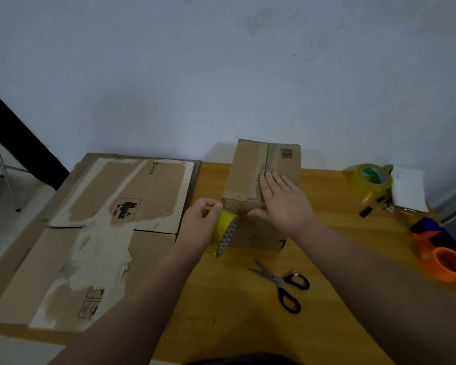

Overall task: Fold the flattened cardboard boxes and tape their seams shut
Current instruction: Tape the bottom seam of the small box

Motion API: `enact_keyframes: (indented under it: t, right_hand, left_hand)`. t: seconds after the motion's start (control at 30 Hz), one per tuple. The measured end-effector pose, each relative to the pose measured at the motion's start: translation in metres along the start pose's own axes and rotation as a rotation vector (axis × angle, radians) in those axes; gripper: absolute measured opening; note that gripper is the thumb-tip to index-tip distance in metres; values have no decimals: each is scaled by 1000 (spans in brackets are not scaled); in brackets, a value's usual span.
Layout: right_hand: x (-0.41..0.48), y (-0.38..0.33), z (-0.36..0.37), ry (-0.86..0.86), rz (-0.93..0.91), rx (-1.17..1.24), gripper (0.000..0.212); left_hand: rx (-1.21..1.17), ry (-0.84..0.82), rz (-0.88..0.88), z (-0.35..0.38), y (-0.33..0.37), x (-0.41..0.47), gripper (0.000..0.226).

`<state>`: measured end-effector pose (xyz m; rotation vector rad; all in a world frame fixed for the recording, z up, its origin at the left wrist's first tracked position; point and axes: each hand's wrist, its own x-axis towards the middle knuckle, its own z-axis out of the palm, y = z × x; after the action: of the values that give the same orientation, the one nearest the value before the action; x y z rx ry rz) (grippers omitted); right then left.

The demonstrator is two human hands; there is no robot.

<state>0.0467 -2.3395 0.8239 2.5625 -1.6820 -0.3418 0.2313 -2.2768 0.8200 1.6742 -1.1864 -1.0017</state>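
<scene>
The folded box (248,169) stood midway along the far edge of the surface (248,325). The right hand (283,201) lay flat, fingers straight, on its top seam. The left hand (202,225) gripped the yellow tape roll (225,231) just beside the box's near-left corner. The left end carried flattened cardboard (111,233).

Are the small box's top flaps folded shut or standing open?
Shut: on the small box the flaps lie flat, meeting at a seam under the right hand.
</scene>
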Motion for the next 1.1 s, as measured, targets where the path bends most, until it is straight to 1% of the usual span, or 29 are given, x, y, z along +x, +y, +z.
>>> enact_keyframes:
  t: [0.07, 0.17, 0.2, 0.27, 0.3, 0.33, 0.37, 0.43, 0.47, 0.5, 0.53, 0.57, 0.6, 0.67, 0.7, 0.73, 0.77, 0.8, 0.83, 0.87, 0.9, 0.93, 1.0, 1.03, 1.07, 1.1]
  right_hand:
    - [-1, -3, 3, 9, 14, -9, 97]
    - [-2, -4, 1, 35, 39, 65, 103]
    - [-4, -3, 1, 108, 18, 110, 99]
    - [-16, -7, -5, 372, -46, 289, 89]
    - [-25, -11, -8, 495, -75, 425, 83]
    - [-34, -16, -10, 536, -75, 604, 73]
    - [-43, -22, -12, 479, -57, 793, 61]
    - [-54, -33, -13, 300, 16, 1113, 36]
    - [-55, -36, -13, 270, 56, 1240, 22]
    - [-55, -36, -13, 277, 88, 1327, 9]
    - [-55, -35, -12, 307, 104, 1354, 5]
    - [-56, -33, -13, 330, 99, 1338, 8]
    - [-56, -32, -13, 335, 80, 1281, 10]
    - [-60, -29, -15, 323, 3, 1136, 13]
    - [-62, -27, -15, 314, -47, 1068, 14]
    - [-63, -25, -16, 292, -88, 1024, 14]
    - [-64, -22, -17, 258, -123, 988, 14]
    - [-64, -19, -19, 239, -165, 948, 14]
    - [-63, -16, -21, 238, -197, 927, 14]
    - [-62, -15, -22, 250, -206, 925, 12]
    - [-61, -14, -24, 263, -195, 953, 9]
    - [-62, -15, -27, 260, -144, 1025, 22]
    - [-66, -15, -30, 186, -6, 1301, 73]
    - [-70, -13, -30, 138, 39, 1414, 80]
    - [-75, -11, -29, 93, 32, 1483, 72]
    - [-80, -9, -27, 60, -13, 1527, 57]
  left_hand:
    - [-2, 15, -2, 2, 2, -2, 11]
    - [-13, 6, -3, 6, 4, -6, 11]
    - [-6, 2, 9, 7, 5, -8, 11]
    - [13, 6, 37, 9, 5, -11, 10]
    - [21, 11, 50, 10, 5, -12, 9]
    - [24, 17, 65, 11, 6, -14, 9]
    - [26, 24, 85, 12, 8, -17, 9]
    - [18, 36, 124, 17, 11, -23, 9]
    - [15, 37, 146, 20, 13, -26, 8]
    - [23, 39, 163, 22, 15, -30, 8]
    - [41, 38, 168, 24, 18, -33, 8]
    - [65, 29, 158, 26, 20, -35, 11]
    - [96, 13, 136, 27, 21, -37, 21]
    - [138, -31, 72, 22, 24, -38, 54]
    - [182, -50, 78, 18, 26, -38, 63]
    - [285, -81, 160, 13, 27, -36, 61]
    - [423, -124, 288, 7, 29, -34, 48]
    - [544, -182, 404, 3, 33, -31, 30]
    - [621, -244, 466, -1, 38, -30, 14]
    - [648, -288, 462, -3, 44, -31, 4]
    - [641, -293, 433, -4, 49, -31, 2]
    - [625, -255, 410, -5, 53, -31, 4]
    - [574, -110, 379, -7, 54, -28, 6]
    - [506, -44, 337, -7, 52, -27, 6]
    - [395, 11, 275, -6, 49, -27, 7]
    - [254, 53, 191, -5, 46, -27, 8]
